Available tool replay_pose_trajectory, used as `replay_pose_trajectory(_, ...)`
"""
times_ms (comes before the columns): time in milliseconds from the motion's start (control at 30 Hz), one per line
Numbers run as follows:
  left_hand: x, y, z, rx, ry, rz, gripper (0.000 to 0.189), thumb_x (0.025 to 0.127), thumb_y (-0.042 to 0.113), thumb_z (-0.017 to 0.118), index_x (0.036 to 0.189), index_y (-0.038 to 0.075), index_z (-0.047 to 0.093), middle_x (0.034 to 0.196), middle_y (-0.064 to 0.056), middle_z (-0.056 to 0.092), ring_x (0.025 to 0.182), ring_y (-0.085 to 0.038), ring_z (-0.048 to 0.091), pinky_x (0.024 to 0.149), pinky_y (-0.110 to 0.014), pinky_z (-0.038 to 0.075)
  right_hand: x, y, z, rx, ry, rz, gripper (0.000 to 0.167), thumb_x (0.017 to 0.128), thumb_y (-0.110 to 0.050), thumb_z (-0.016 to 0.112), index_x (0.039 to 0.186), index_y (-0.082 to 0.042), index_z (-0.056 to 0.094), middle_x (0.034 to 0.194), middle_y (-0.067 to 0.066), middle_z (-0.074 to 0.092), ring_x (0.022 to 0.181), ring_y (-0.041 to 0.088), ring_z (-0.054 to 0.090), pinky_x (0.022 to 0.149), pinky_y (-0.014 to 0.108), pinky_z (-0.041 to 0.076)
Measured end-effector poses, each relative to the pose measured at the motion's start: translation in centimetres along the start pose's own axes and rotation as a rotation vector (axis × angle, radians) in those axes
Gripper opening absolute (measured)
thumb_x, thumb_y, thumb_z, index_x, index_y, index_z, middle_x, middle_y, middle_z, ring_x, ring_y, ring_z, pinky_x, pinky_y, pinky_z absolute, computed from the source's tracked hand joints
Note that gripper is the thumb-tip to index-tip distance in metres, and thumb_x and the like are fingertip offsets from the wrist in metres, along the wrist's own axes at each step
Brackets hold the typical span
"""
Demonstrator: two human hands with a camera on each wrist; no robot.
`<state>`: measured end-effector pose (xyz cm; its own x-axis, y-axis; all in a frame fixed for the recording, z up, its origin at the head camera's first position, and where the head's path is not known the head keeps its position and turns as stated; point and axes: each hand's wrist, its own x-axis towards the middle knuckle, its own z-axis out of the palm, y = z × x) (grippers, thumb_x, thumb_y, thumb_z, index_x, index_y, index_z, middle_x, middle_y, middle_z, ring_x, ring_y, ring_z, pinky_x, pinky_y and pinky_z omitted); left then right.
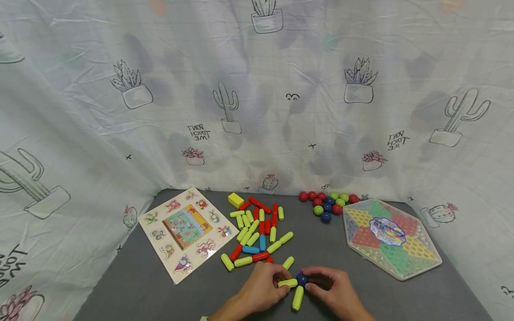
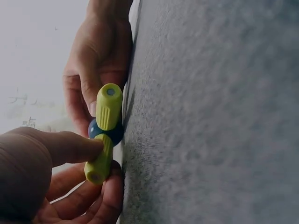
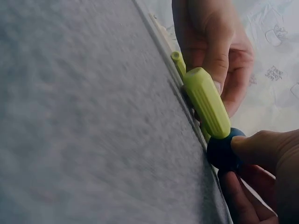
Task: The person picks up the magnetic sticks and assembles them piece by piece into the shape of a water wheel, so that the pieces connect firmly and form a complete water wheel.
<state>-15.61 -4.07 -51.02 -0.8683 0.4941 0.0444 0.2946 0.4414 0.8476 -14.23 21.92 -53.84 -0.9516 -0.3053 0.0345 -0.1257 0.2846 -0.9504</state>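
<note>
A dark blue ball (image 1: 302,279) sits low over the grey table, pinched between thumb and fingers of my right hand (image 1: 336,289). My left hand (image 1: 263,285) pinches a yellow-green magnetic rod (image 1: 287,283) whose end meets the ball's left side. A second yellow-green rod (image 1: 297,298) touches the ball and points toward me; in the right wrist view this rod (image 3: 208,102) joins the ball (image 3: 223,151) at its rounded end. Just beyond the ball lies another yellow-green rod (image 1: 288,262); whether it touches the ball I cannot tell.
Loose red, blue and yellow-green rods lie beyond my left hand, with a yellow block (image 1: 235,200) behind them. Several coloured balls (image 1: 327,207) cluster at the back. A picture puzzle board (image 1: 152,226) is at left, a Chinese checkers board (image 1: 391,238) at right. A patterned curtain (image 1: 257,111) encloses the table.
</note>
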Motion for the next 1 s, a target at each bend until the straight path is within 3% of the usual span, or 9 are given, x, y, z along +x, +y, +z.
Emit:
replay_pose_trajectory(200,1.3,-0.2,0.4,-0.048,0.025,-0.017,0.014,0.089,0.008,0.088,0.102,0.013,0.084,0.083,0.015,0.073,0.069,0.004,0.061,0.065,-0.018,0.052,1.0,0.4,-0.3,-0.009,0.085,-0.091,0.027,0.096,-0.014,0.086,0.120,-0.004,0.079,0.118,0.014,0.081,0.105,0.009,0.079,0.089,0.026,0.064)
replay_pose_trajectory(400,2.6,-0.9,0.1,-0.133,0.018,0.016,0.013,0.093,0.015,0.087,0.104,0.009,0.084,0.087,0.012,0.076,0.074,0.003,0.066,0.070,-0.018,0.056,2.1,0.7,-1.4,-0.021,0.083,-0.116,0.025,0.097,-0.012,0.083,0.120,-0.002,0.080,0.115,0.015,0.081,0.102,0.009,0.079,0.086,0.026,0.065)
replay_pose_trajectory(567,3.6,-1.6,-0.4,-0.202,0.068,0.048,0.013,0.098,0.012,0.082,0.108,0.005,0.083,0.094,0.004,0.080,0.080,-0.001,0.071,0.075,-0.020,0.060,2.9,1.1,-2.5,-0.050,0.084,-0.150,0.024,0.098,-0.011,0.083,0.120,-0.003,0.080,0.115,0.015,0.081,0.100,0.009,0.079,0.084,0.026,0.064)
replay_pose_trajectory(667,4.2,-1.9,-0.4,-0.137,0.122,0.062,0.014,0.097,0.010,0.081,0.111,0.007,0.082,0.098,0.000,0.080,0.079,0.000,0.069,0.074,-0.020,0.059,3.2,1.3,-2.9,-0.042,0.069,-0.153,0.024,0.098,-0.012,0.083,0.120,-0.004,0.080,0.116,0.015,0.082,0.100,0.010,0.080,0.084,0.027,0.065)
replay_pose_trajectory(767,4.8,-2.0,-0.2,-0.008,0.158,0.069,0.019,0.094,0.008,0.084,0.113,0.006,0.082,0.099,-0.002,0.079,0.074,0.003,0.063,0.070,-0.018,0.056,3.4,1.3,-3.2,-0.033,0.035,-0.134,0.024,0.099,-0.014,0.082,0.121,-0.005,0.081,0.118,0.015,0.081,0.101,0.010,0.080,0.085,0.027,0.065)
replay_pose_trajectory(867,5.1,-1.8,0.0,0.108,0.148,0.071,0.020,0.093,0.008,0.086,0.113,0.007,0.083,0.095,0.002,0.077,0.070,0.004,0.057,0.067,-0.018,0.053,3.3,1.4,-3.3,-0.034,0.010,-0.130,0.025,0.100,-0.015,0.081,0.123,-0.006,0.080,0.121,0.016,0.081,0.103,0.010,0.079,0.086,0.028,0.065)
replay_pose_trajectory(1000,5.2,-1.4,0.1,0.153,0.107,0.057,0.017,0.095,0.006,0.080,0.111,0.010,0.084,0.093,0.008,0.075,0.073,0.003,0.057,0.068,-0.018,0.052,3.2,1.4,-3.3,-0.043,0.000,-0.132,0.026,0.101,-0.015,0.080,0.125,-0.005,0.080,0.123,0.016,0.080,0.106,0.008,0.078,0.087,0.027,0.064)
